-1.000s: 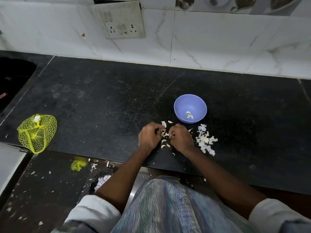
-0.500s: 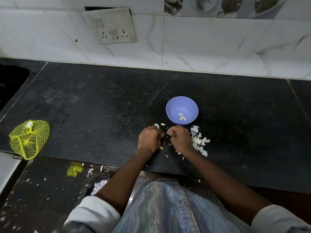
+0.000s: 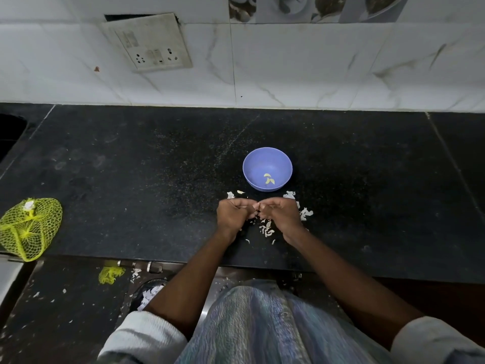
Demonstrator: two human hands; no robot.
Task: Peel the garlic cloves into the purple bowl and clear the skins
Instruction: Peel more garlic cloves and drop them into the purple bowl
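Black stone tabletop (image 3: pixel 131 179) under white wall tiles, purple bowl (image 3: pixel 267 169) used as the landmark. Just in front of the bowl, the left hand (image 3: pixel 233 216) and right hand (image 3: pixel 282 215) are curled fingertip to fingertip; something tiny looks pinched between them, probably a clove, but it can't really be made out. Two peeled cloves (image 3: pixel 269 179) sit inside the bowl, skins (image 3: pixel 266 229) scattered just in front. A slippery clove could get flicked off the edge. Compared with half a second ago, the hands are raised slightly.

A yellow net bag (image 3: pixel 29 228) lies on the black bench (image 3: pixel 131 179), well left of the hands. A white socket plate (image 3: pixel 151 44) hangs tilted on the tiled wall (image 3: pixel 328 64) beyond them.
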